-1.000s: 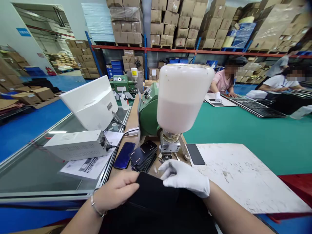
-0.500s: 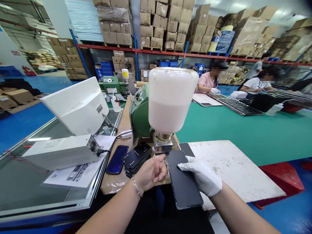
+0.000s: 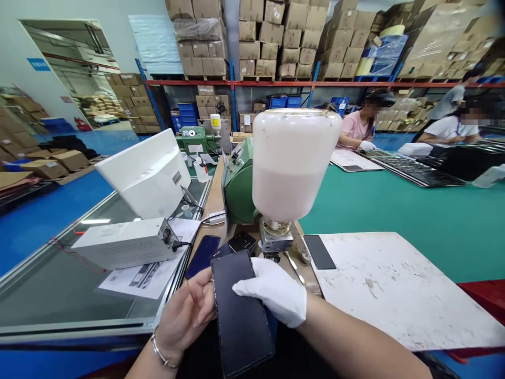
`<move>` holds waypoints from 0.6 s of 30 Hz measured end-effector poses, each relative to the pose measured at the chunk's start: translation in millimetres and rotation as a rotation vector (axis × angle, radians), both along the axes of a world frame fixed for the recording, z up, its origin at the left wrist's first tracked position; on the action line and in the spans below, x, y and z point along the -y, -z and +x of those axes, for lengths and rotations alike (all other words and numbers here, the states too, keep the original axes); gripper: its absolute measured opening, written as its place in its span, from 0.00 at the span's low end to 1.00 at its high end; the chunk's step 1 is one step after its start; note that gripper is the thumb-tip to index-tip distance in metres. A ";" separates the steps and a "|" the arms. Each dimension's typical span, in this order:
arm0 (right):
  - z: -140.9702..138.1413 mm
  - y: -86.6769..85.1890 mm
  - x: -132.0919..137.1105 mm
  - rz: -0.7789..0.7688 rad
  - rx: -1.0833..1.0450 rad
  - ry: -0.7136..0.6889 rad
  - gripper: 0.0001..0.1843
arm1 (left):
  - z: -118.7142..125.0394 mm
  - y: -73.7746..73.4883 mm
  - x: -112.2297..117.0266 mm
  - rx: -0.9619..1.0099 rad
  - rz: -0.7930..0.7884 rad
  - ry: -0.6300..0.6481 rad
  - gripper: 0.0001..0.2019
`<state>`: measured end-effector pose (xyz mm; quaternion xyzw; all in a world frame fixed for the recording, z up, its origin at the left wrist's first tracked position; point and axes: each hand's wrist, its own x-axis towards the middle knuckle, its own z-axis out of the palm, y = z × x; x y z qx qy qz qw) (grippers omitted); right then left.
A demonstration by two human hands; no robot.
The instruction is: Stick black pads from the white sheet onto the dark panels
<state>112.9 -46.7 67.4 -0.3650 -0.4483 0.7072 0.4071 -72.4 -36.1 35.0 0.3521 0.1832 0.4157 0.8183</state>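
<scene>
I hold a flat black rectangular panel (image 3: 239,316) in both hands, its long side pointing away from me. My bare left hand (image 3: 185,313) grips its left edge, with a bracelet on the wrist. My white-gloved right hand (image 3: 274,289) grips its upper right part with fingers curled over the face. Just beyond stands a machine with a big white jar (image 3: 294,158) on a metal nozzle (image 3: 276,242) and a green body (image 3: 239,181). A stack of black panels (image 3: 240,243) lies to the left of the nozzle.
A dark blue phone (image 3: 202,255) lies by the stack. One black panel (image 3: 319,251) rests on a scuffed white board (image 3: 398,289). A white monitor (image 3: 144,173) and a white power box (image 3: 124,243) stand at left. Two people work at the far green table (image 3: 414,216).
The panel has come back from under the nozzle toward me and to the left. Both hands moved with it and keep their hold.
</scene>
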 end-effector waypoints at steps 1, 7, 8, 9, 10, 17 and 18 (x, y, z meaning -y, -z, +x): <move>9.8 2.4 1.0 0.040 0.050 -0.049 0.18 | 2.5 2.2 0.3 -0.015 0.001 0.014 0.27; 126.0 39.0 -0.6 0.047 0.552 -0.065 0.16 | 21.5 21.8 -7.9 -0.163 0.062 0.078 0.26; 151.2 46.5 -3.9 0.044 0.636 0.052 0.18 | 24.1 24.5 -9.9 -0.179 0.065 0.084 0.26; 176.5 53.9 -8.1 0.030 0.735 0.222 0.20 | 26.8 26.8 -11.8 -0.198 0.064 0.091 0.25; 200.9 61.1 -13.1 0.014 0.786 0.325 0.23 | 29.5 28.7 -13.4 -0.222 0.062 0.095 0.25; 302.0 103.6 -50.9 -0.143 0.990 0.641 0.12 | 47.5 27.2 -12.5 -0.395 0.094 0.095 0.25; 305.7 106.9 -55.2 -0.134 1.001 0.680 0.11 | 48.2 24.9 -11.9 -0.424 0.103 0.092 0.26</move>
